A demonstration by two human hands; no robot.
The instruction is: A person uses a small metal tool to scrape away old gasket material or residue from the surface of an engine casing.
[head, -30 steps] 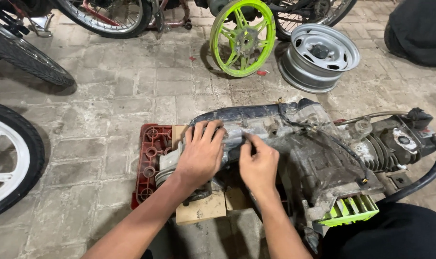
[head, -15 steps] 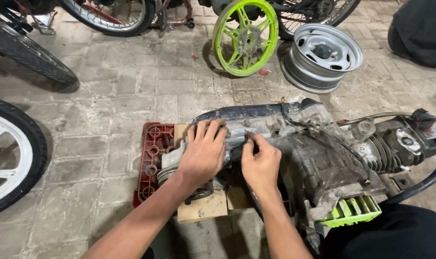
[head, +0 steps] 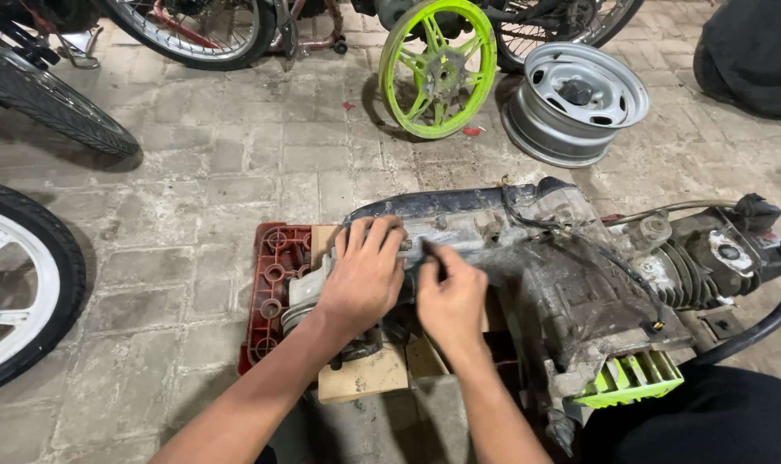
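Since a moment before, my right hand (head: pixel 450 296) had slid a little to the right along the dirty grey metal scooter engine block (head: pixel 545 266), while my left hand (head: pixel 362 273) stayed pressed flat on its left end, fingers spread wide. My right hand pinched a small dark tool (head: pixel 431 252) against the casing top. The engine lay on a red plastic crate (head: pixel 274 288) and a scrap of brown cardboard (head: pixel 364 375) on the grey paved floor (head: pixel 192 172), open floor lying left and ahead. Well apart stood a lime-green spoked wheel (head: pixel 437 69) and a silver steel rim (head: pixel 575 101). Both forearms reached straight forward.
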